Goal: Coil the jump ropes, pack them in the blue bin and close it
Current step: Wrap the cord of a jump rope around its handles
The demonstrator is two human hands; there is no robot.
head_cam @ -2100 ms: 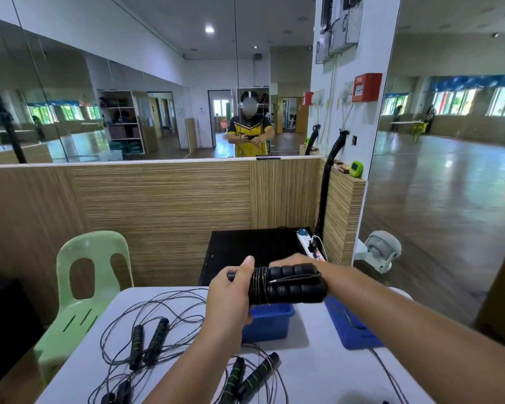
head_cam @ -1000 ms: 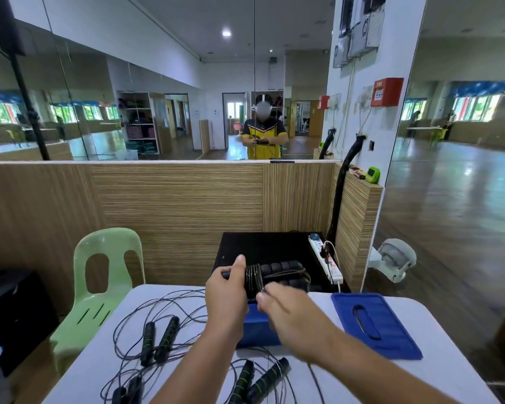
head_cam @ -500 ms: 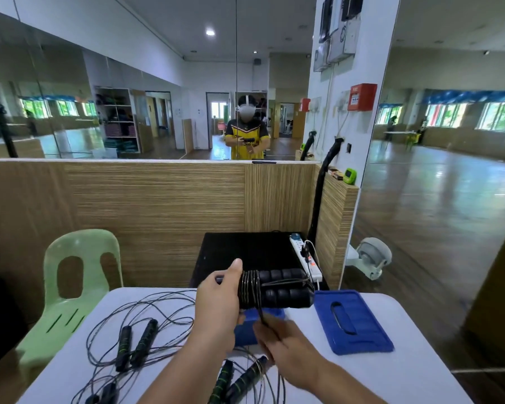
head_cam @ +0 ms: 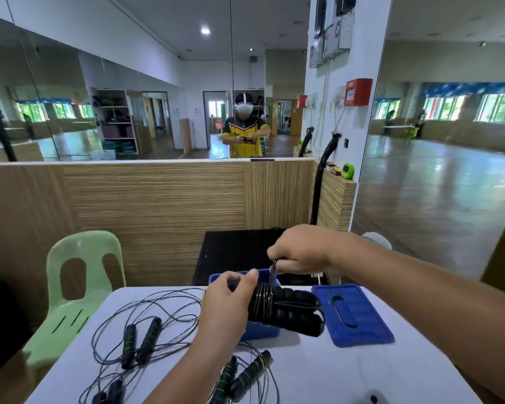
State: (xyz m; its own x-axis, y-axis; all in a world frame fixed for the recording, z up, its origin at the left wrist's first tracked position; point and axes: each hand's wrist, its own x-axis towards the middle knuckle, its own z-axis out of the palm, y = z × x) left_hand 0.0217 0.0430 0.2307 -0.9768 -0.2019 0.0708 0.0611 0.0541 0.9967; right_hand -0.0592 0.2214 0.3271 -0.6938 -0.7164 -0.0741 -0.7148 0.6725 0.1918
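- The left hand (head_cam: 225, 307) gripped the near end of a pair of black handles (head_cam: 296, 312), fingers curled round them, and held the bundle just above the blue bin (head_cam: 261, 333).
- The right hand (head_cam: 301, 250) pinched the cord (head_cam: 272, 271) directly above the bundle. Several tight turns were already wound round the handles.
- Judgement: this rope was partly coiled. The length of cord left to wind could not be told.
- The other jump ropes (head_cam: 140, 342) lay uncoiled in loose loops on the white table (head_cam: 347, 374), so most of the coiling remained.
- The bin interior was hidden behind the hands, so its contents could not be told.
- The blue lid (head_cam: 359, 322) lay flat beside the bin, and closing was not yet done.
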